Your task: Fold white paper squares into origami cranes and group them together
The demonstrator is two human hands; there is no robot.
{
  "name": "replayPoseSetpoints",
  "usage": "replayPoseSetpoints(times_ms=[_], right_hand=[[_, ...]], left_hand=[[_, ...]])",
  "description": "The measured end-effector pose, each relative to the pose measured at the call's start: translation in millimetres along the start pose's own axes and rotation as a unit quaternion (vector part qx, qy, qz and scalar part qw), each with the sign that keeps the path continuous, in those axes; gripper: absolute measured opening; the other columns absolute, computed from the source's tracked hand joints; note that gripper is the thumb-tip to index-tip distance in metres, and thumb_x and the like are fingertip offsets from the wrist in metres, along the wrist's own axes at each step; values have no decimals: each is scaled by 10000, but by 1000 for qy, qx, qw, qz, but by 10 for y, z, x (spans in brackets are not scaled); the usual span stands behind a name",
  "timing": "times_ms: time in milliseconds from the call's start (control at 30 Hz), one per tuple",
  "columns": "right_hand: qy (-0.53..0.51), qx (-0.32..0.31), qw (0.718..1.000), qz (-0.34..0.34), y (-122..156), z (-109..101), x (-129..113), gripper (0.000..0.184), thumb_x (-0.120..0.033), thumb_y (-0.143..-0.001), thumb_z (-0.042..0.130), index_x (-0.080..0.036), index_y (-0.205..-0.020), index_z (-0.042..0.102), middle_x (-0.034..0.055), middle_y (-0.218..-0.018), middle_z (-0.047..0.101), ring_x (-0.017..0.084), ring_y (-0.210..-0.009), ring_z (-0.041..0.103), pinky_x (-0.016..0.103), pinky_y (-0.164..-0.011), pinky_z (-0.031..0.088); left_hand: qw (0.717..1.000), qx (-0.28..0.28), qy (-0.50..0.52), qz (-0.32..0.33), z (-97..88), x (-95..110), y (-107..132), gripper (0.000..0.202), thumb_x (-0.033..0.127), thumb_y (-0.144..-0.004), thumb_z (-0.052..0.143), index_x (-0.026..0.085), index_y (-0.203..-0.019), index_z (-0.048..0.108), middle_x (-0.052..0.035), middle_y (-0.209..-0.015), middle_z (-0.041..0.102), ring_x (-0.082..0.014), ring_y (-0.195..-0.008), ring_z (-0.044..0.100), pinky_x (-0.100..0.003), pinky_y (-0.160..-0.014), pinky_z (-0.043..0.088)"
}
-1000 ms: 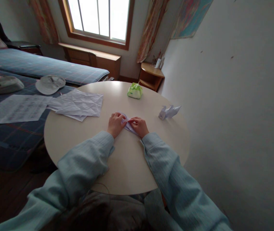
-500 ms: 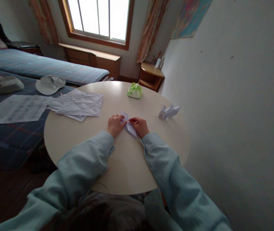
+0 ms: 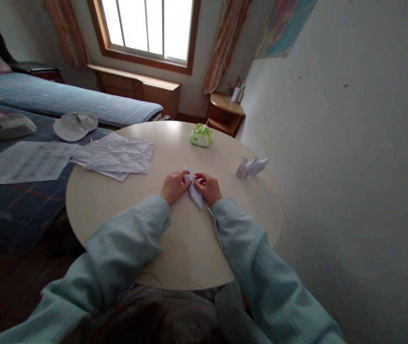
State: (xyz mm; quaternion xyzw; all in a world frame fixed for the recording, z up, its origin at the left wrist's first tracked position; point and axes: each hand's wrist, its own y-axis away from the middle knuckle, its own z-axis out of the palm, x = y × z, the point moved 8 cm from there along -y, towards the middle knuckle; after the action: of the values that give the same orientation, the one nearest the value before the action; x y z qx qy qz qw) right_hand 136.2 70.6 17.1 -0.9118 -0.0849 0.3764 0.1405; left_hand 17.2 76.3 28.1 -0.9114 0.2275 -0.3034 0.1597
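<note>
Left hand (image 3: 173, 187) and right hand (image 3: 210, 188) are closed on paper (image 3: 194, 192), pinched mid-table (image 3: 189, 248). Crease may be skewed if layers are let slip; tip may be torn by hard pulling.

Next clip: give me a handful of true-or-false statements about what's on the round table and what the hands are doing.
1. The left hand and the right hand both hold the small folded paper near the middle of the round table. True.
2. The green tissue pack lies between the hands and the person's body. False: it lies on the far side of the table, beyond the hands.
3. A folded paper figure stands on the table to the right of the hands, untouched. True.
4. The creased sheets lie under the right hand. False: they lie at the table's left side, apart from both hands.
</note>
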Motion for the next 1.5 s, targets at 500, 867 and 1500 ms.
replayPoseSetpoints(times_ms=[500, 867, 1500], right_hand=[[-9, 11, 1000, -7, 1, -15, -34, 265, -121, -688, 533, -165, -945, 582, 43, -924, 646, 93, -650, 576, 232, -659, 487], [-25, 9, 1000, -9, 6, 7, -43, 318, -122, -693, 522, -155, -1009, 526, 49, -919, 637, 87, -654, 566, 234, -659, 486], [-53, 31, 998, 17, 8, -18, 25, 395, -162, -684, 545, -183, -1062, 434, 74, -1011, 604, 94, -657, 571, 250, -635, 487]], left_hand=[[999, 1, 22, 24, 1, 27, 2, 262, 251, -715, 549, 176, -965, 570, -21, -743, 594, -158, -739, 535, -292, -734, 416], [998, 11, 47, 43, -29, 62, 11, 289, 203, -727, 523, 168, -1014, 527, -24, -747, 573, -160, -755, 519, -284, -734, 418], [996, 23, 80, 28, -22, 36, 6, 274, 139, -725, 505, 165, -996, 485, -20, -749, 559, -153, -778, 515, -283, -750, 418]])
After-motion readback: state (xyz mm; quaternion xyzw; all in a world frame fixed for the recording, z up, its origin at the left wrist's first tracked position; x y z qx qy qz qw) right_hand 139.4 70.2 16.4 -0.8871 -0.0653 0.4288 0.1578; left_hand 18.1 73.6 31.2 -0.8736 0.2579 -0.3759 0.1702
